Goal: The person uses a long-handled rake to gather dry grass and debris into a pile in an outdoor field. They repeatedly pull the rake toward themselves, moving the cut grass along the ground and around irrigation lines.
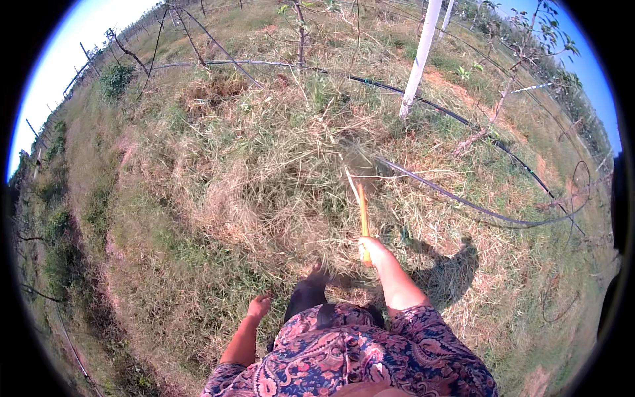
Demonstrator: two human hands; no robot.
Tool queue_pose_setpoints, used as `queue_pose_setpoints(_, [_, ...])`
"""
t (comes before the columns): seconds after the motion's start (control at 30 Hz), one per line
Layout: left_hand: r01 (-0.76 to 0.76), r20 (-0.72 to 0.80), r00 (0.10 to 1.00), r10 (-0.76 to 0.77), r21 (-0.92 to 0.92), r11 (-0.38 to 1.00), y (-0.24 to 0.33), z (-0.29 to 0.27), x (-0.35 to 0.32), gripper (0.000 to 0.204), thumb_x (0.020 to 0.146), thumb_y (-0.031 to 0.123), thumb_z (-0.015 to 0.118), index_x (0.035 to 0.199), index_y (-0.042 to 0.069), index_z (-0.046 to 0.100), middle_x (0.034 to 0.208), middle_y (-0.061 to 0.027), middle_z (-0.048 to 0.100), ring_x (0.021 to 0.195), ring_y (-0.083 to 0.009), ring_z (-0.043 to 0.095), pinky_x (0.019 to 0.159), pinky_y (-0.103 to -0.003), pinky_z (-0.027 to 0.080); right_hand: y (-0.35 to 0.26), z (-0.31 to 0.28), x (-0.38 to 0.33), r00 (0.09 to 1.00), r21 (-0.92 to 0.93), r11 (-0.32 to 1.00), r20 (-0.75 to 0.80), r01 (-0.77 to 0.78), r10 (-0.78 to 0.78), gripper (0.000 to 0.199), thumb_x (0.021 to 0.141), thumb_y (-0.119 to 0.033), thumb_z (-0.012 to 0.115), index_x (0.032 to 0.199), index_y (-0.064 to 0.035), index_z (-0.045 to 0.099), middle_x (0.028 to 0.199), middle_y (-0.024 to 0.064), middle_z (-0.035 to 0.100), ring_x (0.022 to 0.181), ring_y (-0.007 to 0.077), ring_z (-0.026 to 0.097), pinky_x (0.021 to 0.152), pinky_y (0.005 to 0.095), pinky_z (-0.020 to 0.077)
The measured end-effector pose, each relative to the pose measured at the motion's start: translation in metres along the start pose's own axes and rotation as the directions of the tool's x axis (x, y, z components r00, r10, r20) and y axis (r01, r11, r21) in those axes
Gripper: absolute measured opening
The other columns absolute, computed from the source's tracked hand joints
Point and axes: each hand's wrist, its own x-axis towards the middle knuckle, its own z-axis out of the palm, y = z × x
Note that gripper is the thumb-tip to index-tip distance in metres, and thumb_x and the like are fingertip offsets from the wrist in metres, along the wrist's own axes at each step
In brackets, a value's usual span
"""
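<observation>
Tangled straw-coloured grass [238, 198] surrounds the outstretched right grip [372, 250]. It clasps a slim yellow handle [364, 210]; closure is unclear at the left grip [259, 305].

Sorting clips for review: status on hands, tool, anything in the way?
Right hand gripping yellow handle; left hand apparently empty, apart from it. Far end blurred against dry grass. Dark hose curving close on its right.

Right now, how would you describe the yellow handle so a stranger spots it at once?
Find the larger white post at the top, right of centre. Go down and left over the grass to the right hand, which grips the handle. It is bright yellow, unlike the pale stem and dark hose nearby.
</observation>
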Motion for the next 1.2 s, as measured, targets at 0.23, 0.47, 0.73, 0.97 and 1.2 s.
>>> queue_pose_setpoints(0.23, [0.068,0.030,0.997,-0.065,-0.114,0.991,-0.225,-0.027,-0.142,0.025,0.086,0.022,0.057,0.107,0.009,0.059,0.075,-0.0035,0.060,0.059,-0.0167,0.056,0.050,-0.033,0.047,0.043,-0.003,-0.054,1.000,0.020,1.000,0.027,-0.007,0.007,0.013,0.082,-0.013,0.054,0.073,-0.0106,0.046,0.049,0.0012,0.044,0.038,0.0145,0.043,0.035,0.0300,0.0383])
queue_pose_setpoints(0.47, [0.179,0.131,0.968,-0.214,0.234,0.956,-0.366,-0.036,-0.247,0.018,0.088,0.023,0.050,0.095,0.009,0.059,0.077,-0.0042,0.060,0.064,-0.0188,0.058,0.052,-0.033,0.047,0.057,0.012,-0.034,0.997,0.023,0.998,0.046,0.053,-0.055,0.013,0.080,-0.016,0.055,0.071,-0.0102,0.048,0.051,0.0025,0.045,0.038,0.0182,0.043,0.035,0.0344,0.0380])
queue_pose_setpoints(0.73, [0.078,-0.068,0.994,-0.088,-0.136,0.988,-0.423,-0.157,-0.246,0.030,0.087,0.016,0.054,0.115,0.006,0.055,0.084,-0.0064,0.062,0.067,-0.0194,0.061,0.050,-0.031,0.046,0.201,0.121,-0.093,0.962,-0.214,0.957,-0.150,0.196,-0.230,0.016,0.080,-0.021,0.059,0.079,-0.0063,0.053,0.058,0.0060,0.051,0.045,0.0233,0.049,0.038,0.0403,0.0398])
queue_pose_setpoints(0.97, [0.188,-0.044,0.978,-0.203,-0.232,0.954,-0.412,-0.220,-0.264,0.035,0.084,0.018,0.060,0.117,0.006,0.055,0.088,-0.0071,0.063,0.068,-0.0177,0.061,0.051,-0.031,0.047,0.344,0.140,-0.217,0.956,-0.261,0.962,-0.252,0.083,-0.151,0.012,0.077,-0.014,0.058,0.070,-0.0050,0.053,0.055,0.0067,0.049,0.042,0.0215,0.048,0.037,0.0380,0.0388])
queue_pose_setpoints(1.2, [-0.213,0.018,0.976,0.216,0.271,0.939,-0.391,-0.265,-0.245,0.031,0.081,0.018,0.056,0.108,0.004,0.062,0.074,-0.0064,0.062,0.057,-0.0140,0.057,0.048,-0.028,0.045,0.398,0.129,-0.299,0.977,-0.257,0.966,-0.194,0.039,-0.091,0.013,0.078,-0.015,0.059,0.071,-0.0048,0.053,0.052,0.0049,0.046,0.038,0.0195,0.045,0.034,0.0363,0.0378])
